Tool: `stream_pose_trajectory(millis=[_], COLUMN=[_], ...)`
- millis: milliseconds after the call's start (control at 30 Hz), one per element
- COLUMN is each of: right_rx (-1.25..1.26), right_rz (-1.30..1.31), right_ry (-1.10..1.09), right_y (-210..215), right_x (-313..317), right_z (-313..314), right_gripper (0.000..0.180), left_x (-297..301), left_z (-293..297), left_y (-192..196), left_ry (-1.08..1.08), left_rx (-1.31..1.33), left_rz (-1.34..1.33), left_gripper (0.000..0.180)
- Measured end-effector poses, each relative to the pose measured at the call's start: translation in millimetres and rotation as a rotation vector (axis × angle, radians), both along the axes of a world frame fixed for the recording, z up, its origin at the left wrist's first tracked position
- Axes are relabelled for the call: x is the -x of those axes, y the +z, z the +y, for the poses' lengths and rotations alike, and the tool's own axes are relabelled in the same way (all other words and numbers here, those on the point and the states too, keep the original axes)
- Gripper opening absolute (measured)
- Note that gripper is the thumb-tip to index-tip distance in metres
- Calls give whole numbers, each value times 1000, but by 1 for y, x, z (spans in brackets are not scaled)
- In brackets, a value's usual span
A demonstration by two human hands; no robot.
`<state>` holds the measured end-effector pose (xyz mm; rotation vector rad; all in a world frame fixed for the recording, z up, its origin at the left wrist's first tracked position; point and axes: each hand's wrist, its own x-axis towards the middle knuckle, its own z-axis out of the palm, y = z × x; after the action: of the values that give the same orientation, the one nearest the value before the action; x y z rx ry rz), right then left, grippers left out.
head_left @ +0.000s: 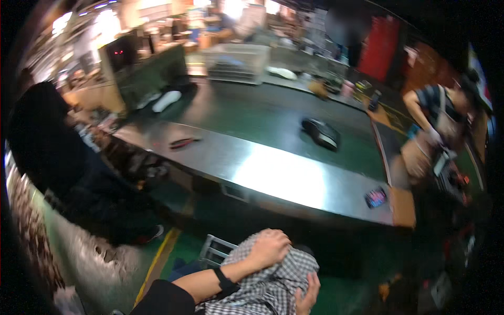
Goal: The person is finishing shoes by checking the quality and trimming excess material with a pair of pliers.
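Nearest me, black-and-white checked woven cloth lies draped over the wearer's lap and knees. I judge it light, soft and limp, neither slippery nor fragile; I'd take hold of it at a loose fold beside the knee, where it should bunch easily. The right hand lies against its right side, fingers extended and slightly apart, gripping nothing that I can see. The left hand, below a black wristband, rests on top with its fingers loosely bent; I can't tell whether they pinch the fabric.

Beyond the knees, a shiny steel ledge carries a red-handled slim tool and, at its right end, a dark phone with a lit screen. Farther on, a single black shoe with a pale patch sits on a flat green belt.

At the far end stands a translucent rectangular plastic bin; grey, layered shapes show through its wall, too blurred for me to identify. Near the far right edge, a small pink cup-shaped container hides its contents from me.
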<state>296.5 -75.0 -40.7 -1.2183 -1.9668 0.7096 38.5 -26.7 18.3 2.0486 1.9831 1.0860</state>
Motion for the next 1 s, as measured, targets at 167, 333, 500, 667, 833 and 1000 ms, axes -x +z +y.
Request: stream_pose_trajectory(millis=[167, 333, 500, 667, 833, 1000], right_rx=[52, 48, 69, 33, -3, 24], right_rz=[48, -63, -81, -35, 2, 31], right_ry=[-7, 56, -45, 16, 14, 25], right_y=[14, 24, 30, 25, 23, 23], right_x=[17, 24, 23, 23, 23, 23], right_z=[-1, 3, 4, 0, -5, -5], right_gripper=[43, 57, 55, 57, 57, 55], left_x=[9, 15, 15, 15, 12, 12], left_z=[-18, -9, -5, -10, -10, -10], left_y=[-16, -9, -1, -5, -3, -1], left_ry=[136, 173, 116, 128, 102, 106], left_rx=[101, 130, 105, 106, 119, 124], left_rz=[43, 132, 79, 41, 53, 59], left_gripper=[21, 23, 20, 17, 17, 16])
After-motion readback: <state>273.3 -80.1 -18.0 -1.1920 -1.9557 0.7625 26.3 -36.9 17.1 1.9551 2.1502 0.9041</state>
